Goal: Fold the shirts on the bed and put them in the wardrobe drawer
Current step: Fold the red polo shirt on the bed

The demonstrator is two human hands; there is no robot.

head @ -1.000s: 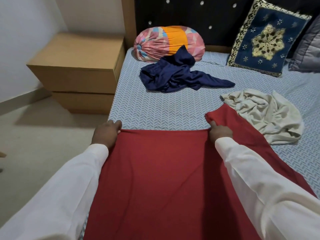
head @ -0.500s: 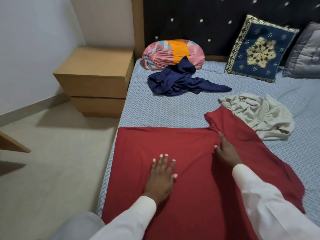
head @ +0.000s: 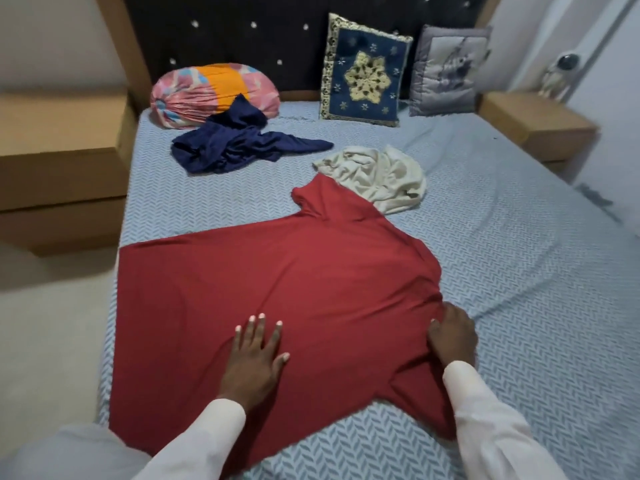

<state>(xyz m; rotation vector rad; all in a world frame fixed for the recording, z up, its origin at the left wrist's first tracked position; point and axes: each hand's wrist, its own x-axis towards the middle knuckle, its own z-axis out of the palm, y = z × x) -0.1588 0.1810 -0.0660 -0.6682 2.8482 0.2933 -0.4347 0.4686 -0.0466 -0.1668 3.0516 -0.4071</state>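
The red shirt (head: 311,271) lies spread on the bed (head: 519,271). The left hand (head: 256,355) presses flat on it, fingers straight and apart. The right hand (head: 452,336) grips the red shirt's right edge with curled fingers. A cream shirt (head: 381,174) touches the red shirt's far sleeve; a navy shirt (head: 239,143) lies farther beyond.

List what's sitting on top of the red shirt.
Left hand lies flat on the red shirt; right hand grips its bunched right edge. Nothing else rests on it. Its far sleeve covers the near edge of the cream shirt; the bedsheet beneath is hidden.
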